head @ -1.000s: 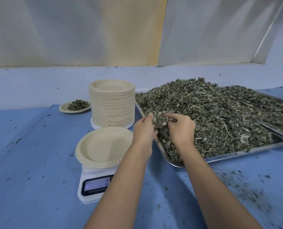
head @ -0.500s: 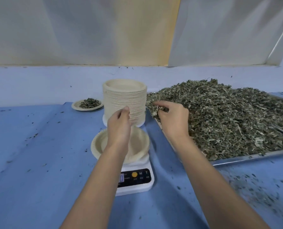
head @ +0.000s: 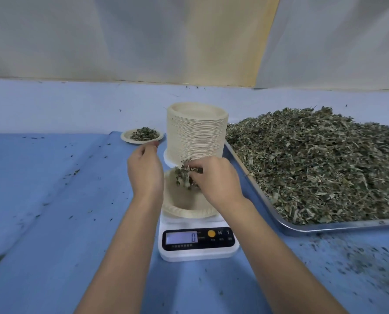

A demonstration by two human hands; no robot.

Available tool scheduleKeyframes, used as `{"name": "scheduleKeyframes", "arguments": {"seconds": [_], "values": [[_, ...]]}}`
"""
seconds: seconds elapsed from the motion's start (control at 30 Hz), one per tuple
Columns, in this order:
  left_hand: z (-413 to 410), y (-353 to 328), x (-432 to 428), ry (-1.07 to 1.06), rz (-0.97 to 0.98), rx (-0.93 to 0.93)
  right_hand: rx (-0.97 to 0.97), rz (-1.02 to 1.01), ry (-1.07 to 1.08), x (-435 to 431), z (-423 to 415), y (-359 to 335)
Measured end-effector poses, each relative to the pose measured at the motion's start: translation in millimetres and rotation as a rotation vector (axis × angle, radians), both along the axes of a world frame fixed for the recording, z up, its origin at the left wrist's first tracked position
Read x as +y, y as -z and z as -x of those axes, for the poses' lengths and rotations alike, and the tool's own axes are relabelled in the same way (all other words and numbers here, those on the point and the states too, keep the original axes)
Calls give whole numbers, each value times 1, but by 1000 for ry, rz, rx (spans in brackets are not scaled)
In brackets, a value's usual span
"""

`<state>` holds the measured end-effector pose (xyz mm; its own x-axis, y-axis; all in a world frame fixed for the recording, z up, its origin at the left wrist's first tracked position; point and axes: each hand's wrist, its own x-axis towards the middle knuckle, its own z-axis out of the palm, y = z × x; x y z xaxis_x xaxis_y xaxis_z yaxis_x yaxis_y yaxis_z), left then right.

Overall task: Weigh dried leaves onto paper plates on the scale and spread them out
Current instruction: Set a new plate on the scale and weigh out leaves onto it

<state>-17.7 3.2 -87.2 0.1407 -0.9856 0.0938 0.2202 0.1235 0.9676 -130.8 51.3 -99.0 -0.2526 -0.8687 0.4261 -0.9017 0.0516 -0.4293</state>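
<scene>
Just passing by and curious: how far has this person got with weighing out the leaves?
Done: one filled plate sits at the back. In hand: the right hand holds a clump of leaves over the plate on the scale, which reads 0. Left: weighing and spreading this portion, then more; a tall stack of plates and a heaped tray wait.

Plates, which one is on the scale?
The plate nearest the camera, atop the white scale. The stack stands behind it; the leaf-filled plate lies farther back left.
</scene>
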Motion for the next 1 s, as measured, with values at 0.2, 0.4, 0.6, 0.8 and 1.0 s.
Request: {"name": "scheduleKeyframes", "arguments": {"seconds": [0.2,0.4,0.6,0.8,1.0], "values": [[3,-1,2,-1,-13,8,-139,57,-63,0,6,3],[5,-4,7,17,-5,7,-300,205,-88,-1,8,-1],[8,-3,6,31,-31,10,-430,353,-53,-1,11,-8],[9,-1,8,74,-71,20,-781,458,-163,-1,4,-13],[11,-3,9,75,-65,27,-791,454,-182,-4,4,-10]]}}
